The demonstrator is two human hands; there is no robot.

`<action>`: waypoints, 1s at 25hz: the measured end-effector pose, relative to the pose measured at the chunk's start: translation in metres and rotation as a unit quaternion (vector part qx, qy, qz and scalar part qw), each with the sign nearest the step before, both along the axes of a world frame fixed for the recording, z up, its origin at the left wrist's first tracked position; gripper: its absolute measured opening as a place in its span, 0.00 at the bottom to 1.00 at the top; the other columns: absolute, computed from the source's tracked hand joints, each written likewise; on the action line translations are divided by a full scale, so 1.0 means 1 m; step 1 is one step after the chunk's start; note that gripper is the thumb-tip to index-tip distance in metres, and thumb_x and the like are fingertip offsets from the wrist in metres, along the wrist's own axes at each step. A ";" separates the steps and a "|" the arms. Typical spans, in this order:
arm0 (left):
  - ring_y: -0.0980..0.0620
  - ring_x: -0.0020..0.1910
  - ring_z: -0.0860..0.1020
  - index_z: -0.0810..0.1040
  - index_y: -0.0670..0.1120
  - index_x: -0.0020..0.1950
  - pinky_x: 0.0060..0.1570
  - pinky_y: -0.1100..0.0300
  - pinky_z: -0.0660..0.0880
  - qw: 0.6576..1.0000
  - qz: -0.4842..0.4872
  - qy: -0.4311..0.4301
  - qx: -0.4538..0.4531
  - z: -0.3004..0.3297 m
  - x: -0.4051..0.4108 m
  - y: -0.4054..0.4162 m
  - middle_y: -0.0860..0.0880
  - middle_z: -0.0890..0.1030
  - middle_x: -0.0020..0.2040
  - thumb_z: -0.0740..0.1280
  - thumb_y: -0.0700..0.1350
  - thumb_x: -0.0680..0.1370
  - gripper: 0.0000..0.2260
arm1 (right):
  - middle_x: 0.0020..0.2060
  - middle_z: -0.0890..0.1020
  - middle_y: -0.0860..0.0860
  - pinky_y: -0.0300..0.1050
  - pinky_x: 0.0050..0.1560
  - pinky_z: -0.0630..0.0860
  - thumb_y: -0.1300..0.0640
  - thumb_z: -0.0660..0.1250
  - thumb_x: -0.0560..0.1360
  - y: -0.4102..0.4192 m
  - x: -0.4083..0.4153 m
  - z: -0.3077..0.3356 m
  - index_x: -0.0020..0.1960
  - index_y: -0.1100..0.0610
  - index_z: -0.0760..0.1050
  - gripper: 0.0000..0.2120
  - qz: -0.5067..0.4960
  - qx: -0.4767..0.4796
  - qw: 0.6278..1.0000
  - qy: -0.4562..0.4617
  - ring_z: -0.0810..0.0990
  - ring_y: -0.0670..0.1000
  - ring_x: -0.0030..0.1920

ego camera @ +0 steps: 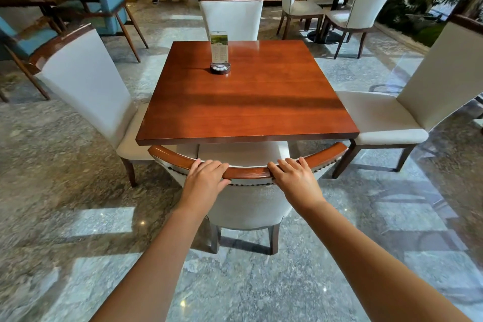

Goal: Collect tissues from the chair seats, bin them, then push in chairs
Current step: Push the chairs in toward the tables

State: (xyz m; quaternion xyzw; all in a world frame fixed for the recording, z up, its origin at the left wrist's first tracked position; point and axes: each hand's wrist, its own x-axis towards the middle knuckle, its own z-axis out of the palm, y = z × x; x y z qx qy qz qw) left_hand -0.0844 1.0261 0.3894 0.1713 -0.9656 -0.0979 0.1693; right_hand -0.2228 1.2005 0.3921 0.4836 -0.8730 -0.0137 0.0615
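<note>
At lower centre, the near chair [248, 165] sits tucked under the table [248, 102], both the left hand [202, 178] and right hand [295, 178] curled over its top rail. No tissues show on any visible seat. The right chair [386, 117], at the right edge, looks still pulled out; pushing-in seems nearly finished.

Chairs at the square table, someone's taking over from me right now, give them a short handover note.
Left hand and right hand: both grip the wooden top rail of the near chair, which is tucked against the table.
Far chair: looks pushed in.
Left chair: angled, seat partly under the table.
Right chair: pulled out, seat bare.
No tissues in view on the visible seats; no bin in view.
Left: straighten the left chair, push in the right chair.
</note>
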 end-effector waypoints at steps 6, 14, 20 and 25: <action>0.45 0.55 0.78 0.77 0.41 0.58 0.67 0.44 0.64 1.000 -0.012 0.003 -0.009 -0.002 0.003 0.002 0.44 0.82 0.52 0.72 0.43 0.71 0.16 | 0.60 0.76 0.55 0.53 0.66 0.63 0.61 0.57 0.80 0.002 0.004 0.001 0.69 0.57 0.62 0.18 0.001 -0.002 1.000 -0.001 0.72 0.57 0.61; 0.48 0.62 0.73 0.72 0.44 0.64 0.71 0.48 0.58 0.998 -0.008 -0.061 0.007 0.005 0.005 0.010 0.46 0.78 0.60 0.66 0.47 0.76 0.18 | 0.55 0.78 0.54 0.51 0.61 0.66 0.57 0.59 0.79 0.003 0.009 0.013 0.63 0.55 0.68 0.13 -0.033 0.001 0.999 -0.032 0.73 0.57 0.57; 0.46 0.65 0.70 0.68 0.43 0.67 0.64 0.50 0.68 0.998 -0.022 -0.055 -0.010 0.025 0.000 0.050 0.43 0.75 0.64 0.64 0.48 0.76 0.20 | 0.59 0.75 0.55 0.53 0.65 0.63 0.56 0.63 0.75 0.040 0.028 0.026 0.64 0.54 0.67 0.18 -0.028 -0.021 0.999 -0.005 0.69 0.57 0.63; 0.45 0.50 0.76 0.75 0.44 0.53 0.52 0.52 0.71 0.995 -0.081 -0.045 -0.041 0.039 -0.030 0.124 0.45 0.80 0.48 0.61 0.48 0.76 0.10 | 0.53 0.79 0.56 0.54 0.62 0.66 0.56 0.63 0.74 0.101 0.022 0.042 0.56 0.56 0.72 0.12 -0.065 -0.028 0.997 0.014 0.75 0.58 0.56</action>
